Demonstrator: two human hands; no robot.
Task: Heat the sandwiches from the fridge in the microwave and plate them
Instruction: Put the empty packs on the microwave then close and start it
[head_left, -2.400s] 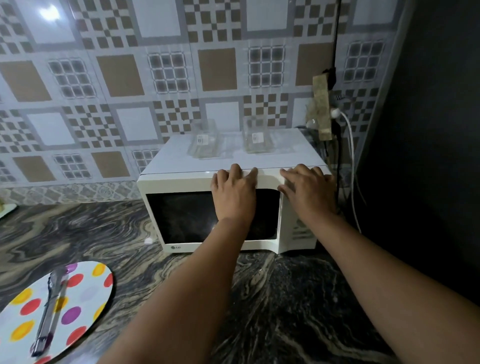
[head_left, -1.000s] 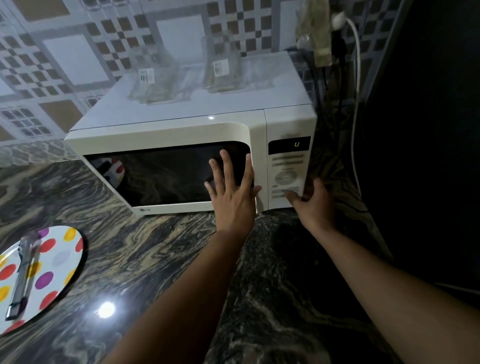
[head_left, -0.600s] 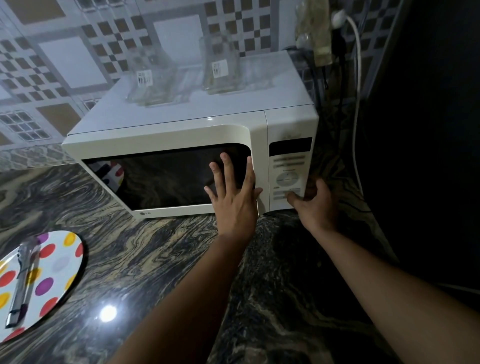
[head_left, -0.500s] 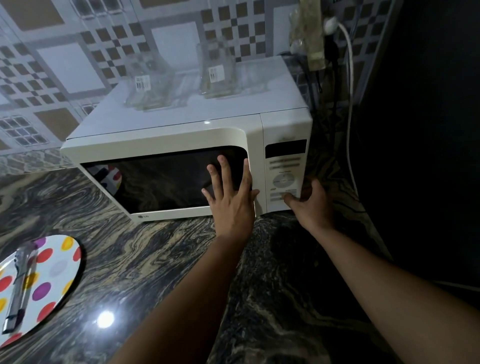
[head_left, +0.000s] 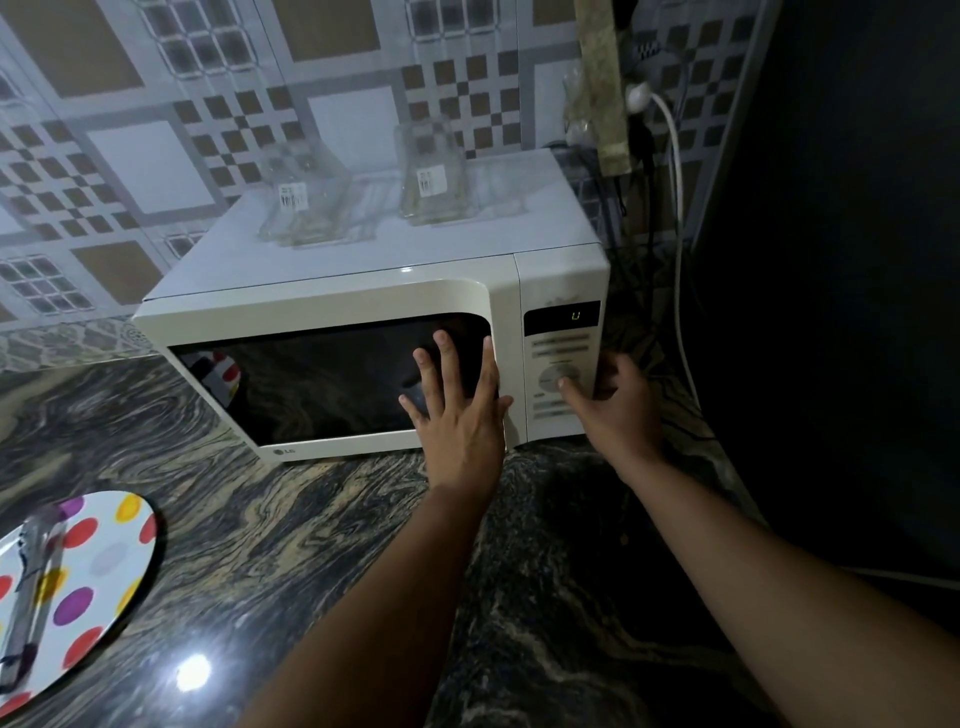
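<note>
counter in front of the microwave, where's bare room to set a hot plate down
The counter is bare between the spotted plate with its tongs and the left forearm, up to the microwave. Crowded: the microwave top holds two glass containers, and both hands are at its front.

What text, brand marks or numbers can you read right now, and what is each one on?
"LG": logo on the microwave door's lower left edge, at.
"0", or a similar single green digit: lit on the microwave display; its exact shape is unclear.
Button captions on the control panel: too blurred to read.
Barcode stickers on the two clear containers on top of the microwave: too small to read.
</note>
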